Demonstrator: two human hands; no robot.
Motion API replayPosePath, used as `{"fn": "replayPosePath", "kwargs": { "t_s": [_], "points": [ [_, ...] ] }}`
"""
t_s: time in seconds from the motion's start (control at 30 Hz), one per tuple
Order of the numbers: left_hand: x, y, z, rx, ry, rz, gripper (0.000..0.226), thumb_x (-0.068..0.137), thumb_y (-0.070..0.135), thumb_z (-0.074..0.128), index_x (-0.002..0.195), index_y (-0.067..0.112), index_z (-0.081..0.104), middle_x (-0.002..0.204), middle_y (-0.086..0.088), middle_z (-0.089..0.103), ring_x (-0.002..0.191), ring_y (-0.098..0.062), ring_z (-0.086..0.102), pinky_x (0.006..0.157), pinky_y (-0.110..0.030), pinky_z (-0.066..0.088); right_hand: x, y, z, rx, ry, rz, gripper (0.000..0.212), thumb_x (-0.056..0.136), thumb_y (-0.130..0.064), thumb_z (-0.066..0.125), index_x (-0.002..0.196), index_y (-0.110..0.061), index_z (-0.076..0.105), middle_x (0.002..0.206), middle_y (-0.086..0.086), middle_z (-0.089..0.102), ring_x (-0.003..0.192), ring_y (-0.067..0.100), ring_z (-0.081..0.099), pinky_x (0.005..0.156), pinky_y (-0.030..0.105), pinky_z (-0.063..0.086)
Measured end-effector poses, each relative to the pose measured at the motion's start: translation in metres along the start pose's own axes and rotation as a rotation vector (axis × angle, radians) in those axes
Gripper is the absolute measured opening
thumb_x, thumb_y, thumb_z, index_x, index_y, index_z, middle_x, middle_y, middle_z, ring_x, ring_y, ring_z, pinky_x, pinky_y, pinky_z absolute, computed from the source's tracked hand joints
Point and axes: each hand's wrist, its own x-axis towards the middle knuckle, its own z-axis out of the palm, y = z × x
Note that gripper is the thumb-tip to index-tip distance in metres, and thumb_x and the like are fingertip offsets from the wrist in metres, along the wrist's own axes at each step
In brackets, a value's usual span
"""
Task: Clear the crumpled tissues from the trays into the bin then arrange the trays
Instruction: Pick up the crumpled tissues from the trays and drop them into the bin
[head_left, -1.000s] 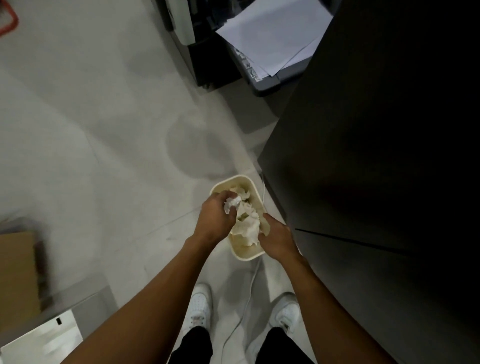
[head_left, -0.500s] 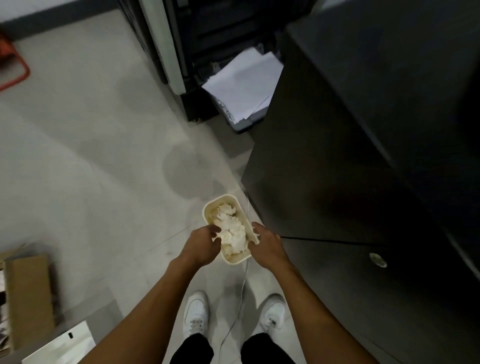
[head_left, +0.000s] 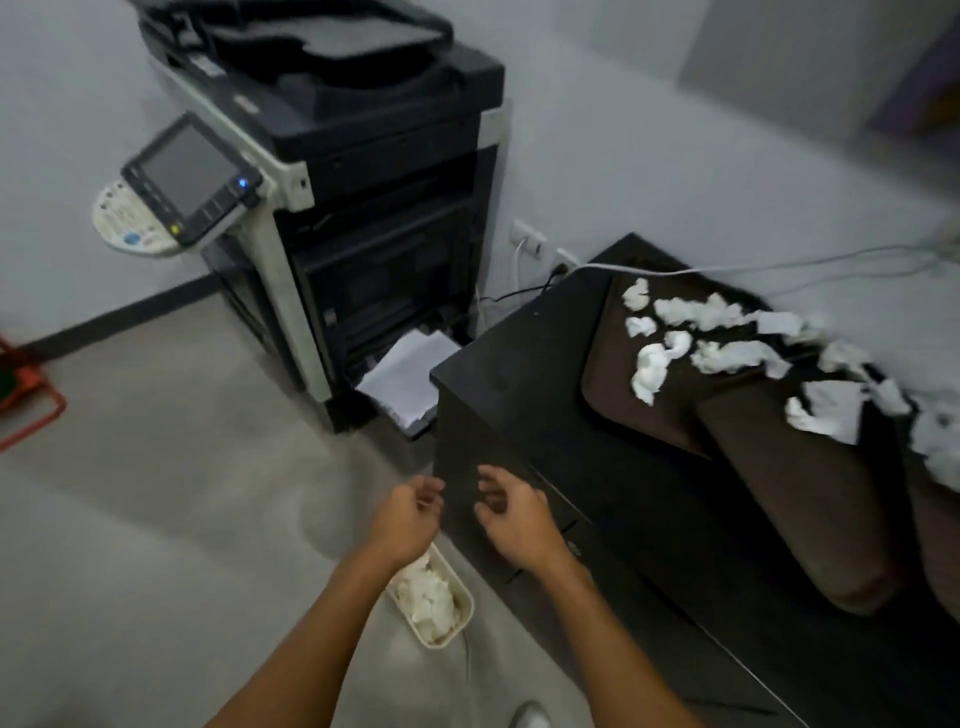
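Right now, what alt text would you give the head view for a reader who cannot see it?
A person's empty left hand and right hand hover, fingers loosely curled, above a cream bin of crumpled tissues on the floor. More tissues litter brown trays on a dark cabinet beside a copier.

My feed is dim and flat, with a cool grey cast. Where the light comes from I cannot tell; it falls soft and even across the wall (head_left: 649, 156) and the floor (head_left: 156, 519). The black cabinet (head_left: 519, 415) swallows detail, its front a nearly featureless dark mass. The crumpled tissues (head_left: 722, 358) on the brown trays (head_left: 779, 493) are the brightest patches, and they smear toward the right edge, where motion blur is strongest. The copier (head_left: 363, 130) is sharper, its small blue light (head_left: 242, 182) glowing clearly. Straight lines bow near the frame edges from the wide lens. The person's left hand (head_left: 410, 519) and right hand (head_left: 514, 519) look slightly soft.
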Motion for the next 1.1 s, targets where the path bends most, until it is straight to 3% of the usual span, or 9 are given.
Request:
{"fn": "replayPosePath", "kwargs": {
  "t_s": [0.17, 0.3, 0.4, 0.5, 0.63, 0.7, 0.9, 0.97, 1.1],
  "points": [
    [-0.015, 0.098, -0.013, 0.003, 0.004, 0.212, 0.023, 0.094, 0.013, 0.065, 0.114, 0.023, 0.069, 0.094, 0.009, 0.071, 0.090, -0.007, 0.065, 0.092, -0.025, 0.052, -0.036, -0.038, -0.083, 0.074, 0.163, -0.084, 0.051, 0.091, -0.015, 0.069, 0.140, -0.024, 0.059, 0.115, -0.006, 0.069, 0.101, 0.004, 0.067, 0.096, 0.016, 0.050],
    [-0.030, 0.167, -0.001, 0.014, -0.080, 0.345, 0.023, 0.097, 0.017, 0.063, 0.118, 0.026, 0.065, 0.102, 0.007, 0.070, 0.093, -0.004, 0.062, 0.079, -0.016, 0.046, -0.068, -0.044, -0.142, 0.091, 0.304, -0.092, 0.050, 0.091, -0.014, 0.071, 0.139, -0.020, 0.059, 0.113, -0.003, 0.070, 0.098, 0.009, 0.067, 0.098, 0.022, 0.052],
    [-0.040, 0.216, 0.017, 0.004, -0.119, 0.439, 0.026, 0.097, 0.017, 0.065, 0.121, 0.026, 0.065, 0.104, 0.008, 0.069, 0.093, -0.001, 0.064, 0.077, -0.014, 0.047, -0.092, -0.036, -0.185, 0.111, 0.414, -0.086, 0.049, 0.091, -0.015, 0.071, 0.138, -0.023, 0.060, 0.111, -0.008, 0.069, 0.098, 0.004, 0.066, 0.089, 0.010, 0.048],
    [-0.052, 0.262, 0.042, 0.010, -0.167, 0.515, 0.027, 0.096, 0.017, 0.066, 0.122, 0.025, 0.064, 0.103, 0.007, 0.068, 0.092, -0.004, 0.065, 0.078, -0.019, 0.054, -0.117, -0.019, -0.227, 0.141, 0.514, -0.072, 0.047, 0.091, -0.016, 0.071, 0.136, -0.025, 0.061, 0.110, -0.010, 0.069, 0.096, 0.000, 0.066, 0.088, 0.008, 0.047],
    [-0.065, 0.314, 0.089, 0.020, -0.211, 0.613, 0.026, 0.094, 0.019, 0.068, 0.119, 0.024, 0.066, 0.102, 0.005, 0.069, 0.088, -0.006, 0.066, 0.069, -0.005, 0.046, -0.146, 0.010, -0.280, 0.181, 0.654, -0.028, 0.045, 0.089, -0.015, 0.071, 0.132, -0.023, 0.064, 0.105, -0.011, 0.070, 0.091, 0.000, 0.067, 0.089, 0.011, 0.050],
    [-0.069, 0.338, 0.115, 0.018, -0.242, 0.652, 0.027, 0.094, 0.018, 0.068, 0.120, 0.023, 0.067, 0.100, 0.005, 0.069, 0.088, -0.009, 0.067, 0.072, -0.005, 0.045, -0.158, 0.027, -0.305, 0.195, 0.703, -0.008, 0.043, 0.088, -0.015, 0.071, 0.131, -0.023, 0.066, 0.104, -0.010, 0.071, 0.091, 0.002, 0.068, 0.092, 0.018, 0.053],
    [-0.079, 0.400, 0.204, 0.026, -0.333, 0.711, 0.024, 0.093, 0.018, 0.069, 0.115, 0.026, 0.067, 0.096, 0.006, 0.071, 0.085, -0.009, 0.068, 0.085, -0.023, 0.056, -0.185, 0.096, -0.377, 0.213, 0.787, 0.061, 0.041, 0.089, -0.013, 0.070, 0.128, -0.022, 0.066, 0.104, -0.009, 0.070, 0.091, 0.007, 0.067, 0.088, 0.013, 0.051],
    [-0.078, 0.413, 0.231, 0.038, -0.355, 0.721, 0.024, 0.093, 0.018, 0.068, 0.115, 0.027, 0.067, 0.096, 0.006, 0.071, 0.085, -0.007, 0.068, 0.081, -0.015, 0.053, -0.188, 0.120, -0.395, 0.217, 0.788, 0.092, 0.040, 0.089, -0.012, 0.070, 0.128, -0.019, 0.067, 0.105, -0.008, 0.070, 0.092, 0.010, 0.068, 0.090, 0.017, 0.052],
    [-0.073, 0.446, 0.287, 0.067, -0.383, 0.726, 0.025, 0.094, 0.016, 0.068, 0.116, 0.027, 0.065, 0.100, 0.005, 0.070, 0.088, -0.009, 0.067, 0.071, -0.003, 0.045, -0.187, 0.172, -0.436, 0.214, 0.795, 0.157, 0.036, 0.090, -0.012, 0.069, 0.125, -0.020, 0.068, 0.106, -0.008, 0.070, 0.091, 0.005, 0.066, 0.078, 0.003, 0.046]
  ]
}}
